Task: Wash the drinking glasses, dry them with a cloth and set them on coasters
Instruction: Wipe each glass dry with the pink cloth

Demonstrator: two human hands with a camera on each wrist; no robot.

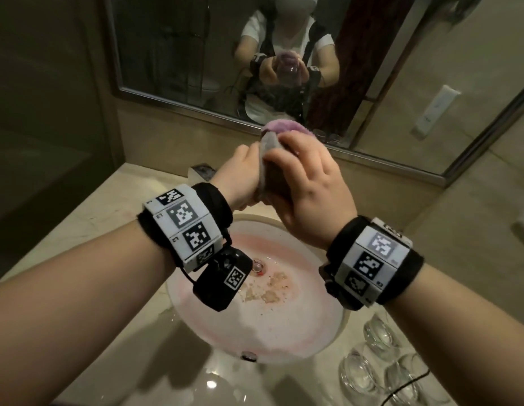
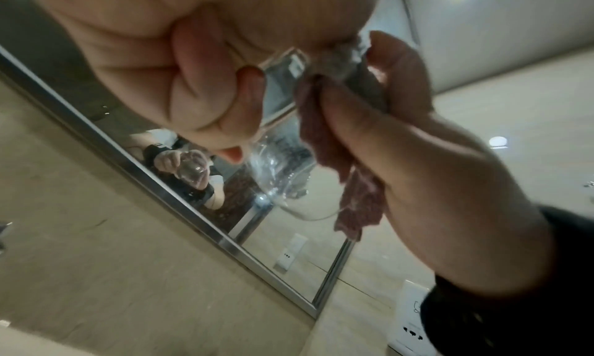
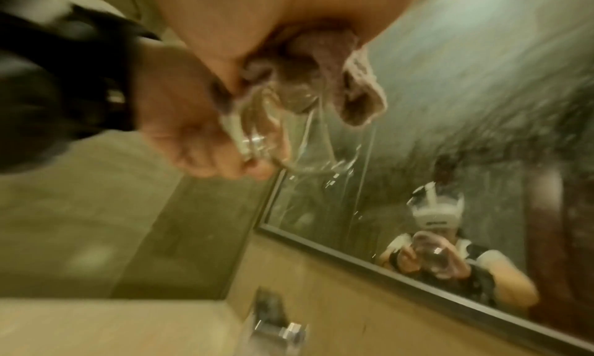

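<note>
Over the sink I hold a clear drinking glass [image 2: 282, 163], tilted with its base toward the mirror. My left hand [image 1: 240, 177] grips its side, fingers [image 2: 199, 89] curled round the wall. My right hand [image 1: 307, 186] pinches a pink and grey cloth [image 1: 278, 130] against the glass's rim and side. In the left wrist view the cloth [image 2: 353, 198] hangs down past the glass under my right hand [image 2: 418, 158]. The blurred right wrist view shows the glass [image 3: 289, 137] in my left hand [image 3: 192, 143], with the cloth [image 3: 353, 94] bunched at its mouth. From the head view the glass is hidden behind hands and cloth.
The round sink [image 1: 269, 326] below is tinted pink with bits of residue near the drain [image 1: 256, 266]. Several clear glasses [image 1: 378, 335] stand on the stone counter at the lower right. A mirror [image 1: 167, 54] fills the wall ahead. A tap [image 3: 276, 331] shows blurred.
</note>
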